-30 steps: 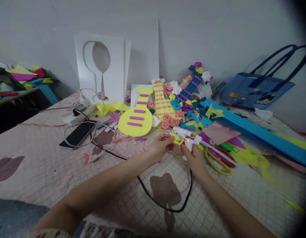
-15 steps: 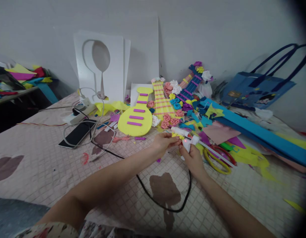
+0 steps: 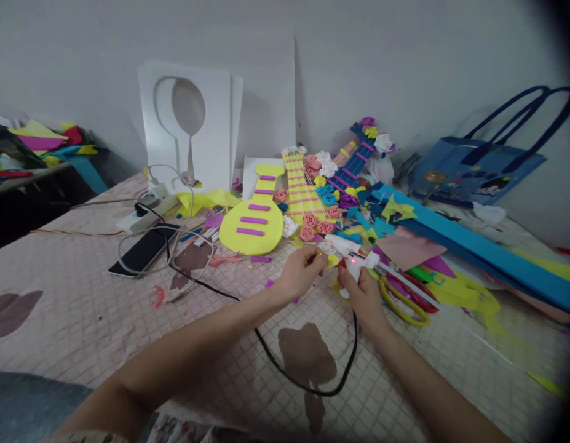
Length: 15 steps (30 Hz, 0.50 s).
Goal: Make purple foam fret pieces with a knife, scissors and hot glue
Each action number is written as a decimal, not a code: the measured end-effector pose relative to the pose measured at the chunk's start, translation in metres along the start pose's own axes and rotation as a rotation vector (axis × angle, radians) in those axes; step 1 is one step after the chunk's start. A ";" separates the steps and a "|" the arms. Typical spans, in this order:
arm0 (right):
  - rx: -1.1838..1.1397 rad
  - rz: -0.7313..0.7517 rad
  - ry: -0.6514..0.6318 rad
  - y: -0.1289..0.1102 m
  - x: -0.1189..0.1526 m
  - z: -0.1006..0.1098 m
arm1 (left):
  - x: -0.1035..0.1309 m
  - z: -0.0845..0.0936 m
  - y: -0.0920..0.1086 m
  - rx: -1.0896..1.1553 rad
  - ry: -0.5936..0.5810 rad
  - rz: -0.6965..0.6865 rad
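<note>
My right hand (image 3: 362, 294) grips a white hot glue gun (image 3: 353, 264) with a small red light and a glue stick out of its back end. Pinched in my left hand (image 3: 303, 271) is a small yellow paper flower (image 3: 331, 261), close to the glue gun's front part; fingers hide part of it. A black cord (image 3: 307, 386) loops from the gun's handle over the table. Beyond my left hand lies a yellow guitar-shaped cutout (image 3: 252, 240) with purple strips. Behind the gun, a second guitar shape (image 3: 303, 191) carries strings and pink paper roses (image 3: 311, 220).
Scissors with a yellow handle (image 3: 404, 304) lie right of my right hand among coloured paper scraps (image 3: 414, 249). A phone (image 3: 144, 249) and a power strip (image 3: 146, 212) are at left. White boards (image 3: 215, 123) lean on the wall; a blue bag (image 3: 473, 166) stands at back right.
My left hand has drawn slightly left and down, with the flower now a little apart from the gun. The glue gun has shifted slightly right.
</note>
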State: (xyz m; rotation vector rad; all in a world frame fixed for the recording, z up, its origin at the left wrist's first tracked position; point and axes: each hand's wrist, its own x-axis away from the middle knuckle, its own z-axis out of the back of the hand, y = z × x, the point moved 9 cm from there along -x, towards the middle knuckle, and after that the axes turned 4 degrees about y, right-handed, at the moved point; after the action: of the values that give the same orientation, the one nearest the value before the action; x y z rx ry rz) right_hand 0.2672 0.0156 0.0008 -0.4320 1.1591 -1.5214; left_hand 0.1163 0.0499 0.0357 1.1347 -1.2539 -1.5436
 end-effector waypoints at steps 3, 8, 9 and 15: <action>0.003 -0.021 0.013 0.005 0.000 0.002 | 0.005 -0.008 -0.024 0.204 -0.076 0.192; 0.026 -0.014 0.014 0.005 -0.002 0.001 | 0.001 -0.017 -0.043 0.465 -0.023 0.289; 0.034 -0.008 0.014 0.004 -0.002 0.001 | 0.000 -0.019 -0.044 0.507 -0.015 0.296; 0.071 0.048 -0.005 -0.003 -0.001 -0.001 | -0.005 -0.027 -0.045 0.513 0.021 0.339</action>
State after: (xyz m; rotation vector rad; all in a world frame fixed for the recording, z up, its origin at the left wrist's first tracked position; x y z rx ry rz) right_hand 0.2645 0.0167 0.0032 -0.3570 1.1003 -1.5139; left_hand 0.1413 0.0551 -0.0102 1.1648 -1.7842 -0.9811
